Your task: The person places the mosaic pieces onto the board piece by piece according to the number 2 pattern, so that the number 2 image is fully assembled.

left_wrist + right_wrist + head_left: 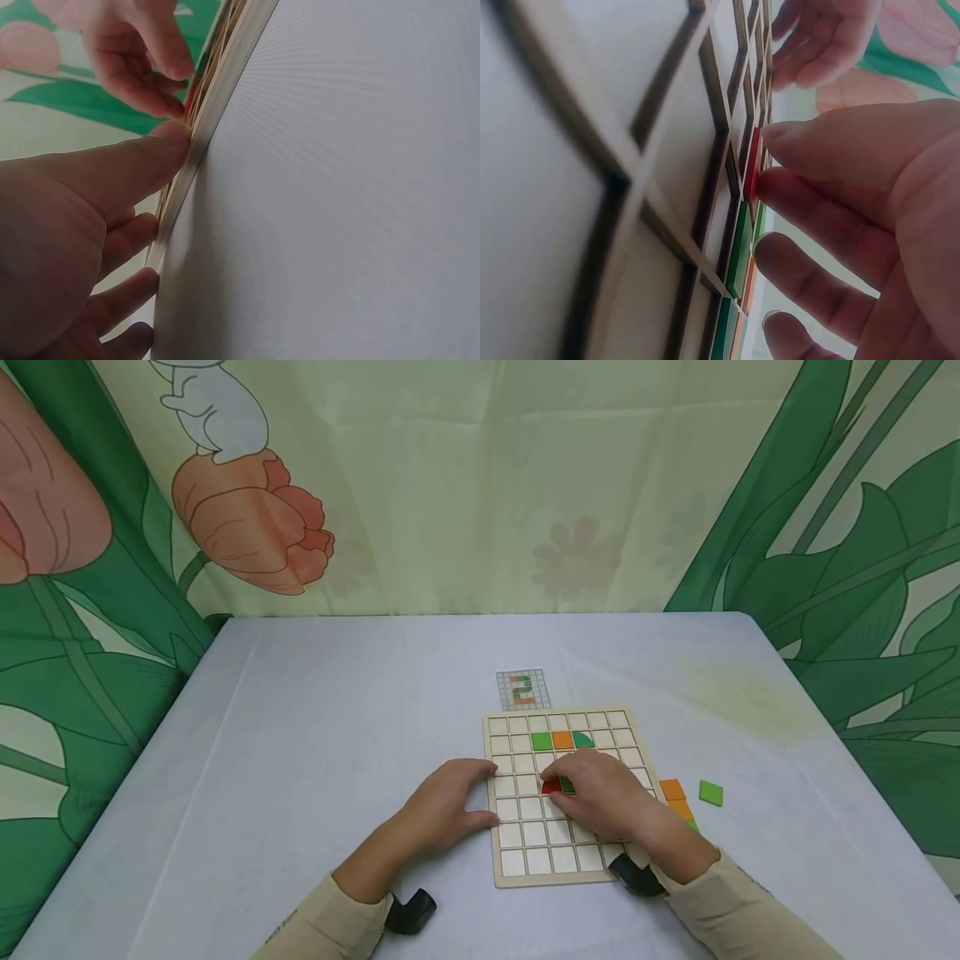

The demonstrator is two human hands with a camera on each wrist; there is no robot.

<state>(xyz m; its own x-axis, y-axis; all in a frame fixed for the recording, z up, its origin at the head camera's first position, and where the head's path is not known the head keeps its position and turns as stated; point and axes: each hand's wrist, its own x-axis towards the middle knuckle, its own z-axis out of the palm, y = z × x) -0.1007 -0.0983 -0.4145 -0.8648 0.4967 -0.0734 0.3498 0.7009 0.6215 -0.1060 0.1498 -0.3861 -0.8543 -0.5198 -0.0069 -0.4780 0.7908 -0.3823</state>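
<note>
A wooden grid board (555, 881) with white cells lies on the table. My left hand (447, 806) rests at its left edge, thumb and fingers spread along the wooden side. Over the middle of the grid, my right hand (606, 793) pinches a small red tile (752, 165) between thumb and index finger, low at a cell. Right beside the red one sits a dark green tile (567, 785), partly under the fingers. Higher up, a light green square (542, 741), an orange square (562, 740) and a green rounded tile (582, 739) fill neighbouring cells of one row.
Behind the board lies a small gridded card (523, 689) bearing a coloured figure like a 2. To the right are loose tiles: an orange one (672, 789), another orange partly behind the right wrist, and a green one (711, 793). A printed curtain (450, 485) hangs beyond the table.
</note>
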